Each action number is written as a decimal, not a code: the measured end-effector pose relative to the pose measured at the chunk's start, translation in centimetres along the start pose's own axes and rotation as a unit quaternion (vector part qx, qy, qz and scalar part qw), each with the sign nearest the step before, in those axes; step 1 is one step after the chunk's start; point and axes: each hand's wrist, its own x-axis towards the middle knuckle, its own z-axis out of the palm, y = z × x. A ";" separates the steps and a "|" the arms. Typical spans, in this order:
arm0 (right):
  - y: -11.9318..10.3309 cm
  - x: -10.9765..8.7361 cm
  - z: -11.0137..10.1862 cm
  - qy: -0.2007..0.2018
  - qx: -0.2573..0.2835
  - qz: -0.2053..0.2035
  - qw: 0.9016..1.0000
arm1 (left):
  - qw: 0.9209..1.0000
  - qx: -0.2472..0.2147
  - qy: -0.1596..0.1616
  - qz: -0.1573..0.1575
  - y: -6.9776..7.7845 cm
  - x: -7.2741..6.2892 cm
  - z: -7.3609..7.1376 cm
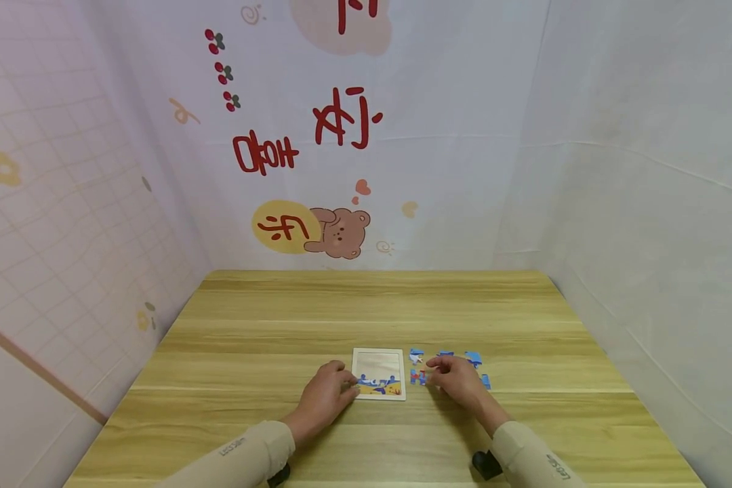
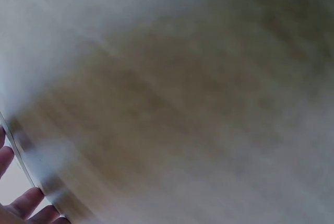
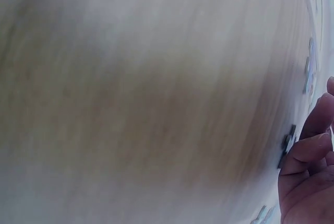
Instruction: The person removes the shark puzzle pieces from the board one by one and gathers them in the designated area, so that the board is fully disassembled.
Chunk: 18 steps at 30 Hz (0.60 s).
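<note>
A square jigsaw tray [image 1: 379, 350] with a pale rim lies on the table; joined blue, white and yellow pieces [image 1: 378, 385] fill its lower part. My left hand [image 1: 323, 396] rests at the tray's left edge, fingertips touching it. To the right of the tray, loose jigsaw pieces lie in two rows. Over the lower row is my right hand [image 1: 463, 388], its thumb and index finger apart beside a red-and-blue piece [image 1: 416, 377]. No piece shows between these fingers [image 3: 313, 148] in the right wrist view. The hand partly covers some pieces.
A white-and-blue piece [image 1: 415, 356] and a blue piece [image 1: 474, 357] lie in the upper row; another blue piece [image 1: 486, 381] is at the lower right. The wooden table [image 1: 268, 305] meets fabric walls [image 1: 463, 169] at the back and sides.
</note>
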 end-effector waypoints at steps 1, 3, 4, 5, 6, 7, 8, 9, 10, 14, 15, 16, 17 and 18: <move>-0.1 0.0 0.1 -0.001 0.002 -0.001 1.000 | 1.000 0.000 0.000 -0.002 0.0 0.0 0.0; -0.3 0.0 0.5 -0.005 0.006 -0.006 1.000 | 1.000 0.002 0.001 -0.003 0.0 0.0 0.1; -0.5 -0.1 0.7 -0.009 0.010 -0.011 1.000 | 1.000 0.005 0.002 -0.003 0.0 0.1 0.1; -0.7 -0.1 0.9 -0.013 0.017 -0.015 1.000 | 1.000 0.010 0.004 -0.003 0.0 0.1 0.1; -0.8 -0.2 1.1 -0.018 0.024 -0.020 0.999 | 1.000 0.013 0.006 -0.002 0.1 0.1 0.1; -1.0 -0.3 1.3 -0.022 0.030 -0.024 0.999 | 1.000 0.017 0.009 0.000 0.1 0.1 0.2; -1.2 -0.5 1.5 -0.025 0.031 -0.029 0.999 | 1.000 0.022 0.013 0.002 0.1 0.1 0.2; -1.3 -0.6 1.8 -0.028 0.036 -0.036 0.998 | 1.000 0.027 0.016 0.005 0.2 0.1 0.3; -1.5 -0.7 2.0 -0.033 0.037 -0.040 0.998 | 0.999 0.030 0.019 0.007 0.2 0.2 0.3; -1.8 -1.1 2.7 -0.043 0.037 -0.061 0.997 | 0.999 0.033 0.025 0.020 0.7 0.6 0.7; -1.8 -1.2 2.9 -0.046 0.038 -0.066 0.996 | 0.999 0.032 0.026 0.022 0.8 0.7 0.8; -1.8 -1.3 3.1 -0.049 0.037 -0.069 0.996 | 0.999 0.031 0.026 0.024 1.0 0.8 0.9; -1.9 -1.4 3.3 -0.053 0.036 -0.073 0.995 | 0.999 0.028 0.026 0.025 1.1 0.9 1.0; -1.9 -1.4 3.5 -0.057 0.034 -0.074 0.995 | 0.999 0.025 0.027 0.027 1.3 1.0 1.1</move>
